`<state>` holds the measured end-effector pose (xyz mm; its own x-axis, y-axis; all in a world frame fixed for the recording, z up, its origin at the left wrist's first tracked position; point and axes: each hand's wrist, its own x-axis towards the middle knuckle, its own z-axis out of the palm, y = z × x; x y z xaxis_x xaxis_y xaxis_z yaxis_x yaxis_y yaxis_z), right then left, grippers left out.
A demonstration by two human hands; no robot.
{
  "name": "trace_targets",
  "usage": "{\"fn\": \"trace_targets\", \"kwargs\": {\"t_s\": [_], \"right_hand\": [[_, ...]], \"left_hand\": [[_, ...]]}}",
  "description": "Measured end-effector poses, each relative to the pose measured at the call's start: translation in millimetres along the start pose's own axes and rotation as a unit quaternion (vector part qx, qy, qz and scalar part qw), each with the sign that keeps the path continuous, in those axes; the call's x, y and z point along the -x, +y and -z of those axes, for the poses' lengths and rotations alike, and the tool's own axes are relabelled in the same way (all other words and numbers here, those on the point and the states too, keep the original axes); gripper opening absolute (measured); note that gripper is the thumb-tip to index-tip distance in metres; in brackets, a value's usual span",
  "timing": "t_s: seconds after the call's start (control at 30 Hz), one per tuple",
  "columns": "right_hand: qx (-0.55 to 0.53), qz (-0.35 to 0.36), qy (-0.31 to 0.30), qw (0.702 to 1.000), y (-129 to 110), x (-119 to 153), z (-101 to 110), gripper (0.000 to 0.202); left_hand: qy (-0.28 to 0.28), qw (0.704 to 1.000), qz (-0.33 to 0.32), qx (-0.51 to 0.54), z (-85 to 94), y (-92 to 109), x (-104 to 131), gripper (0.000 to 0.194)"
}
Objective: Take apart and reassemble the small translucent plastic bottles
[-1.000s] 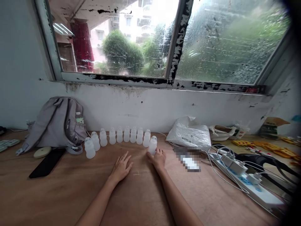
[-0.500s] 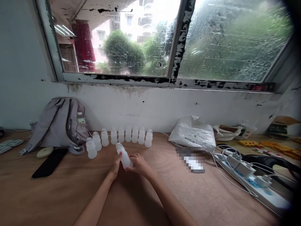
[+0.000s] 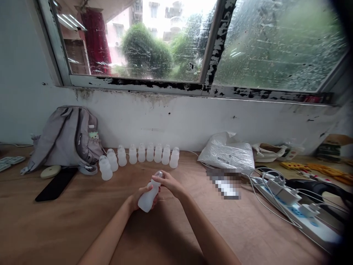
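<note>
A frosted white baby bottle (image 3: 147, 200) is held tilted above the table, its top leaning to the right and away from me. My left hand (image 3: 139, 197) wraps round its body from the left. My right hand (image 3: 169, 183) grips the upper end, with thumb and fingers closed about the clear cap (image 3: 159, 174). Part of the bottle's neck is hidden behind my fingers. Beyond my hands, several similar bottles (image 3: 141, 152) stand upright in a curved row, and the nearest one (image 3: 105, 168) is at the left end.
A grey backpack (image 3: 64, 136) leans by the wall at left, near a black phone-like slab (image 3: 56, 184) and a round cream object (image 3: 50, 172). At right lie a silvery plastic package (image 3: 227, 152), a power strip (image 3: 317, 228) with plugs and cables, and yellow items (image 3: 325, 169).
The held bottle has swung from leaning left to leaning right. My right hand has moved from its lower end to its cap, and my left hand now holds the body.
</note>
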<state>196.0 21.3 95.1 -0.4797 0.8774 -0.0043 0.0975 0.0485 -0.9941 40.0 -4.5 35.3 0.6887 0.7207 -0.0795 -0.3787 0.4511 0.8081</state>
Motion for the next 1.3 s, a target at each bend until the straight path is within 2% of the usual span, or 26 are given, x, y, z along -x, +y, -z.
{"fn": "trace_targets", "kwargs": {"t_s": [0.23, 0.4, 0.53, 0.7, 0.93, 1.13, 1.3], "right_hand": [[-0.068, 0.017, 0.018, 0.997, -4.5, -1.8, -6.5, 0.03], [-0.079, 0.055, 0.038, 0.995, -6.8, 0.9, -13.0, 0.029], [-0.118, 0.076, 0.029, 0.99, -9.8, 2.2, -19.3, 0.027], [-0.153, 0.068, 0.027, 0.985, -5.6, -0.8, -21.3, 0.028], [-0.205, 0.064, -0.001, 0.977, -1.1, -1.7, -21.2, 0.026], [-0.263, 0.076, -0.025, 0.961, -0.4, -1.4, -21.6, 0.021], [-0.303, 0.059, -0.051, 0.95, 7.4, -3.8, -18.2, 0.018]], "left_hand": [[-0.024, 1.0, -0.013, 0.0, -0.3, 3.3, -1.5, 0.036], [-0.08, 0.996, -0.015, 0.031, 0.1, 6.8, -0.5, 0.041], [-0.115, 0.992, -0.018, 0.054, 2.9, 8.3, -0.3, 0.043], [-0.134, 0.989, 0.0, 0.067, 8.2, 6.8, -2.4, 0.045], [-0.175, 0.981, 0.011, 0.078, 16.2, 6.8, -2.7, 0.047], [-0.242, 0.965, 0.032, 0.097, 22.9, 4.9, -7.4, 0.047], [-0.223, 0.97, 0.033, 0.094, 23.0, 2.1, -9.3, 0.046]]}}
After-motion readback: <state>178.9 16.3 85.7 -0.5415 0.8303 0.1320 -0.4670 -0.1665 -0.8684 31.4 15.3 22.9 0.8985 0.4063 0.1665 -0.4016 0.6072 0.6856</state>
